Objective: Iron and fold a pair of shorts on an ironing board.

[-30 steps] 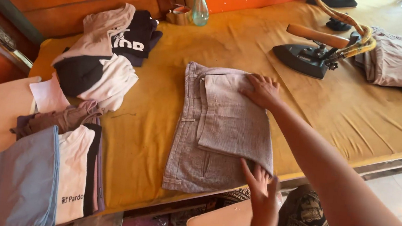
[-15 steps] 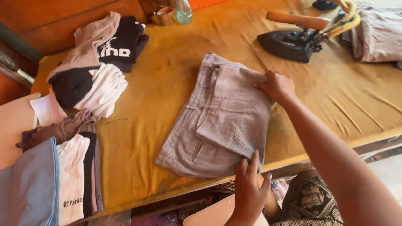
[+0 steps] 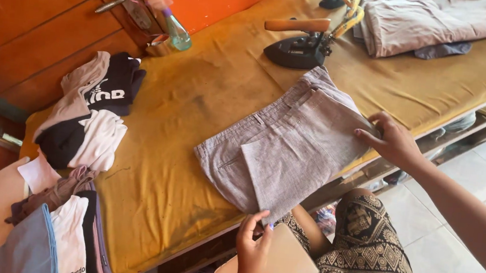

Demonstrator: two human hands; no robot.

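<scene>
Folded grey trousers (image 3: 280, 145) lie on the yellow-covered ironing table (image 3: 192, 108), turned diagonally with one end over the near edge. My right hand (image 3: 392, 141) grips the trousers' right end at the table edge. My left hand (image 3: 254, 246) pinches the lower corner of the fold where it hangs over the front edge.
A black iron with a wooden handle (image 3: 301, 42) stands behind the trousers. A spray bottle (image 3: 176, 28) sits by the wooden door. Folded clothes (image 3: 429, 21) lie at the far right, crumpled garments (image 3: 87, 111) and a stack (image 3: 58, 237) at the left. A tan bag (image 3: 284, 269) rests on my lap.
The trousers have been pulled and turned toward the table's near edge. My right hand moved to their right end; my left hand took the lower corner. The view shifted.
</scene>
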